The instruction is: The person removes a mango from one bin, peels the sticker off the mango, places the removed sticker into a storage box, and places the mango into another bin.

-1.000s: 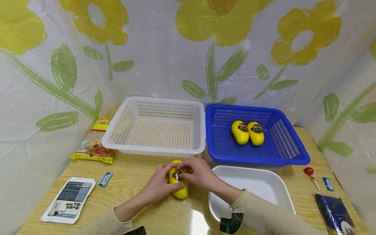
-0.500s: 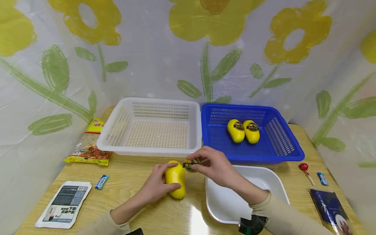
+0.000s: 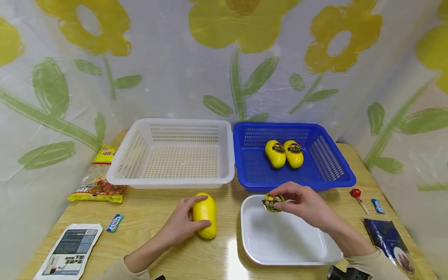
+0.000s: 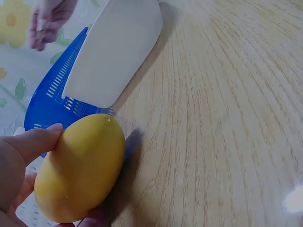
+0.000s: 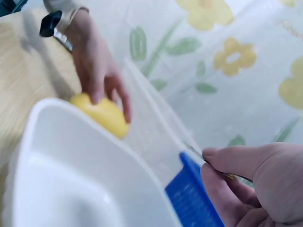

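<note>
I am steadying the yellow fruit (image 3: 205, 213) with my left hand (image 3: 182, 225), fingers curled round it, while my right hand (image 3: 304, 204) is pinching the peeled sticker (image 3: 272, 202) over the white tray (image 3: 280, 249), best released low.

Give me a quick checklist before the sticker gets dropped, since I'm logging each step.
1. Sticker pinched by right hand: ok.
2. Sticker fully off the yellow mango: ok.
3. Left hand holds that mango on the table: ok.
4. Sticker over the white tray: ok.
5. White basket has room: ok.
6. Sticker's adhesive side free of the fingers: cannot tell.
</note>
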`<move>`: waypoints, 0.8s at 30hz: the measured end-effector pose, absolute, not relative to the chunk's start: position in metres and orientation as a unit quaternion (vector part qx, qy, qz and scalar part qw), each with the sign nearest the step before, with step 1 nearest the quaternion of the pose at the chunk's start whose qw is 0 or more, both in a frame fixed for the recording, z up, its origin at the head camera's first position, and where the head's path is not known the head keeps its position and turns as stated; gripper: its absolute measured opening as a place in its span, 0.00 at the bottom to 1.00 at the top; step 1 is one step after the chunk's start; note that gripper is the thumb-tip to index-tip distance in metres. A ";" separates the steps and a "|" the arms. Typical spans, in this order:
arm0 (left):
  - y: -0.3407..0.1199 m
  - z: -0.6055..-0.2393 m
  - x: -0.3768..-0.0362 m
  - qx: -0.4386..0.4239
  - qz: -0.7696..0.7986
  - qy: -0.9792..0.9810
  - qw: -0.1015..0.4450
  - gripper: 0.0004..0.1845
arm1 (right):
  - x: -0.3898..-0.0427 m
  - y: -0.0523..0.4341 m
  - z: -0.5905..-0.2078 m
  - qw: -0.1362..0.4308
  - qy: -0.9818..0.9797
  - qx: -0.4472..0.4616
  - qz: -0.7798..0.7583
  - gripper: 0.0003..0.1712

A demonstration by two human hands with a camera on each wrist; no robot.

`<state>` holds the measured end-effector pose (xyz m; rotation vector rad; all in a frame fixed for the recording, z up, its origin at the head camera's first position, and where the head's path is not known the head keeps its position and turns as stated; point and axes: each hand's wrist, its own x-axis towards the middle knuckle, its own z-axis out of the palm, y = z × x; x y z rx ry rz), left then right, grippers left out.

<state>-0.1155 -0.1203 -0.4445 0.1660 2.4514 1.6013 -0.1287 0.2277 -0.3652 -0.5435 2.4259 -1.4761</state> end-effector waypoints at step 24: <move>-0.122 -0.443 -0.118 0.057 0.538 0.831 0.127 0.36 | -0.140 0.243 -0.430 0.231 0.834 -0.189 -0.463 0.14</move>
